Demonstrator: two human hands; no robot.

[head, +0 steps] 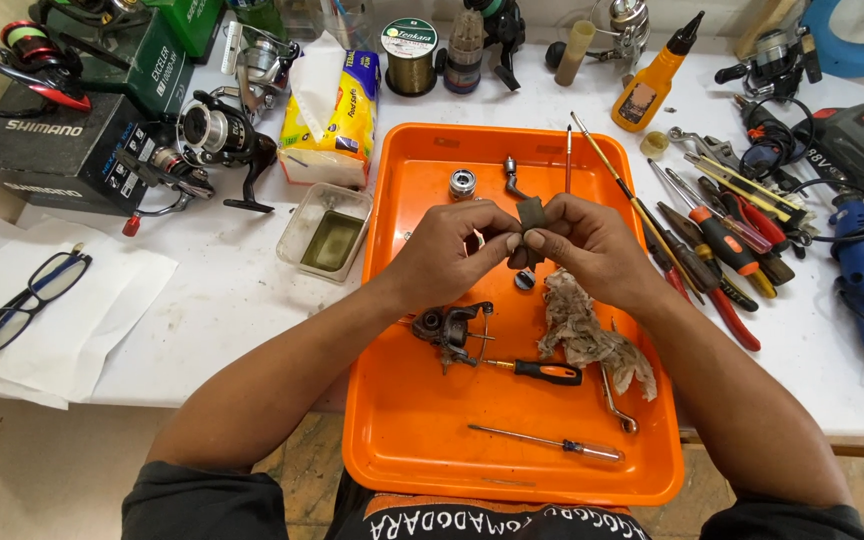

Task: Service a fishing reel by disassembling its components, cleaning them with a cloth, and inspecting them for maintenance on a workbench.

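fingertips of left hand (452, 250) and right hand (592, 245) pinch a small dark part (530, 215) above the orange tray (402, 440); a slip could drop it among the loose pieces.

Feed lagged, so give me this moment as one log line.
left hand + right hand: pinching small dark part | over orange tray | dirty rag below

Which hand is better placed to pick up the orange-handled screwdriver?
Probably the right hand: the orange-and-black-handled screwdriver lies in the orange plastic tray below it. Both hands pinch the small dark part.
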